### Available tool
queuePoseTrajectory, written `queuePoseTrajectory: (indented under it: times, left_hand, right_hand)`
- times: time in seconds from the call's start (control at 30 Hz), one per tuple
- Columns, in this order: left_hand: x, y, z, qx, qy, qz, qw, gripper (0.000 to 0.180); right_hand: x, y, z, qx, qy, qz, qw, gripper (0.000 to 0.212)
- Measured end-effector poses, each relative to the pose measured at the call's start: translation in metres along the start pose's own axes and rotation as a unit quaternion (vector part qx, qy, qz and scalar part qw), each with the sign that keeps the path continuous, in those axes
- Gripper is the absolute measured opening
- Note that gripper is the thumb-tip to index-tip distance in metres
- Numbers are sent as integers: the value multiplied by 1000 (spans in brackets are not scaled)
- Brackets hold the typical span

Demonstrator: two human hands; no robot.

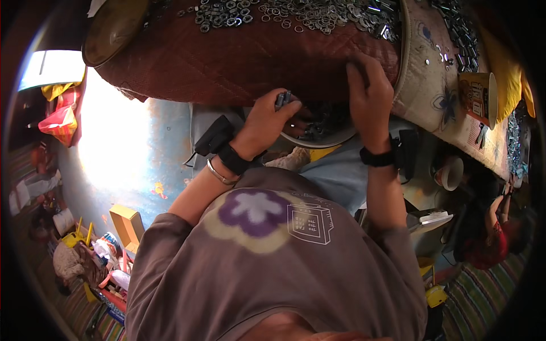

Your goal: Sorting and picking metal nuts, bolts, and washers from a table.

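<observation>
My left hand (269, 120) is closed around a few small grey metal cylinders (282, 100), their ends showing between thumb and fingers. It is beside the rim of a round pale container (335, 142) at my lap, which holds many dark metal pieces (324, 122). My right hand (372, 94) is raised above the container's right side, close to the front edge of the red-brown covered table (273, 62). Its thumb and fingers are apart, slightly blurred, with nothing visible between them.
Loose hex nuts (224, 14), flat rings (301, 17) and shiny pins (381, 25) lie along the table's far side. A round metal dish (116, 31) is at left. At right, a patterned cloth (426, 85) bears more metal parts and a paper cup (478, 98). Another person (492, 241) sits far right.
</observation>
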State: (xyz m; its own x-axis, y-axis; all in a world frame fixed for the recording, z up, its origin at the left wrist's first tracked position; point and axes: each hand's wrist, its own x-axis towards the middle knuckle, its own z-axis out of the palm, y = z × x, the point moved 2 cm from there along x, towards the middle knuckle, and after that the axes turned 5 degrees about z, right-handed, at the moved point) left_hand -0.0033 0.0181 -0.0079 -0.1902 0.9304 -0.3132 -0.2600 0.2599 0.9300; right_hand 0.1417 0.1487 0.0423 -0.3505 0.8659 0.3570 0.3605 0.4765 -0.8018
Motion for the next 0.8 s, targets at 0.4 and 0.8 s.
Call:
queuePoseTrajectory:
  times: [0.4, 0.8]
  left_hand:
    - [-7, -1, -4, 6, -39, -1, 999, 17]
    - [-12, 11, -8, -112, -53, -66, 990, 20]
  right_hand:
    - [55, 5, 38, -216, -32, -107, 970, 14]
    - [49, 13, 25, -63, -93, -103, 988, 12]
